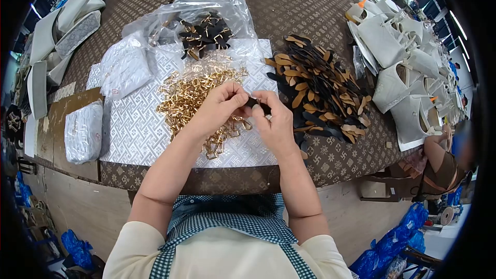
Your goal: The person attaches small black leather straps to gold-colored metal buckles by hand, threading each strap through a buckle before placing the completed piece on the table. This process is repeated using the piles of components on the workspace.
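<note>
My left hand [223, 107] and my right hand [276, 124] meet over the work surface, fingers closed on a small black leather tab [262, 107] between them. A gold metal ring [246, 125] shows just below the fingertips, and my hands partly cover it. Beneath and left of them spreads a heap of gold metal rings [188, 95] on a patterned silver-white sheet [134, 129]. On the right lies a pile of black and tan leather tabs [320, 90]. Beyond the rings, black tabs with gold rings on them [206, 32] lie by a clear plastic bag [227, 2].
Two white plastic-wrapped packs [84, 132] sit to the left, one on a brown cardboard sheet [49, 139]. White bag pieces [62, 31] stand at the far left. More white bags [408, 77] line the right side, where another person's arm [436, 150] rests near the edge.
</note>
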The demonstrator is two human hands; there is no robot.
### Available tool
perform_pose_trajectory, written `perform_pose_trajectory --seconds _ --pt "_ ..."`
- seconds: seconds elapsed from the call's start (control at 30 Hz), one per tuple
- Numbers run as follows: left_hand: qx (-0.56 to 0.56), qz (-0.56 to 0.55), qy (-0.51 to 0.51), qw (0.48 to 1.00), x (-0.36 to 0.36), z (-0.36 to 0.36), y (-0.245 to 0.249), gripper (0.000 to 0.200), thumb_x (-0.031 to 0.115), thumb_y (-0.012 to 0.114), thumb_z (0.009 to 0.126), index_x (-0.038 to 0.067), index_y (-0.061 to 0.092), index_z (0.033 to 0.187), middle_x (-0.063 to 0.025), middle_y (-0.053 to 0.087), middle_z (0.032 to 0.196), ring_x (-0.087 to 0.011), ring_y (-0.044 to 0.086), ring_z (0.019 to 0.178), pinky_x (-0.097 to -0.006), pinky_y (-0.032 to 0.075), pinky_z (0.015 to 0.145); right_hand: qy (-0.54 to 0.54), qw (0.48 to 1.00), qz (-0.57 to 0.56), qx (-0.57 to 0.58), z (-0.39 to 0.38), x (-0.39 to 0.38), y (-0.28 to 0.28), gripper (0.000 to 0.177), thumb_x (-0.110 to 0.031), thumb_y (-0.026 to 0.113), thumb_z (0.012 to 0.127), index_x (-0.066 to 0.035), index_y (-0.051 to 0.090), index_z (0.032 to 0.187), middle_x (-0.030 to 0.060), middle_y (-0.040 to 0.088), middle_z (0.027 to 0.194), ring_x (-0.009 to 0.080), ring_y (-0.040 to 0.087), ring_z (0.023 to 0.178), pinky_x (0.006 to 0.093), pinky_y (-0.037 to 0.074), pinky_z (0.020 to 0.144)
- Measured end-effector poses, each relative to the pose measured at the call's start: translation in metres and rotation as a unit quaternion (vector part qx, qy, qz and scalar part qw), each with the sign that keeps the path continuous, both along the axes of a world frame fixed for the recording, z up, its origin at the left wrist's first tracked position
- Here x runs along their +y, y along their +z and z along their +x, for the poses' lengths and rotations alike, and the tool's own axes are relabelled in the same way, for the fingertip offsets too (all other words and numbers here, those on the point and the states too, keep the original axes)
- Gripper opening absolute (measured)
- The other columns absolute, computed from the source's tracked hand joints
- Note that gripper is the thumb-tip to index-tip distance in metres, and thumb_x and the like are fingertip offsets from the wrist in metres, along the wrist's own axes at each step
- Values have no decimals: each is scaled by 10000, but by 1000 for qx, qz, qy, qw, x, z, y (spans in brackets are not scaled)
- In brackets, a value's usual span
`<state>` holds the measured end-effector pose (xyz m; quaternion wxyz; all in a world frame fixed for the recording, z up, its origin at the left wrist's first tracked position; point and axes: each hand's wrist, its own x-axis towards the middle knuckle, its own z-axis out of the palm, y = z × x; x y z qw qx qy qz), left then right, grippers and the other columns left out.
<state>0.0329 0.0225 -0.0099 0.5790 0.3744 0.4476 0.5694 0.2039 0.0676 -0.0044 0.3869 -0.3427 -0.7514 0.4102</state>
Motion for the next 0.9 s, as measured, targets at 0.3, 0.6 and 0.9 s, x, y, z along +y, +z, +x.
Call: perform_pose_trajectory --seconds 0.3,0.6,0.9 --pt "349 109 285 886 -1 -51 32 325 226 691 890 56 637 1161 -48 613 995 -174 586 933 -319 471 852 -187 982 22 5 53 17 21 128 -93 657 918 12 693 982 8 599 852 67 522 705 223 425 626" --pt "683 97 0 724 -28 7 10 227 214 704 777 87 682 964 -72 559 1051 -260 504 1081 -424 366 970 -195 908 151 -339 62 0 -7 207 -189 729 765 -70 700 932 47 602 853 245 574 891 381 485 754" --pt "370 77 75 923 -23 2 1 125 120 694 837 30 613 865 -52 656 885 -187 627 824 -322 499 743 -195 912 308 -190 47 0 -8 152 -30 691 760 -36 566 846 61 594 800 236 562 769 374 469 677"
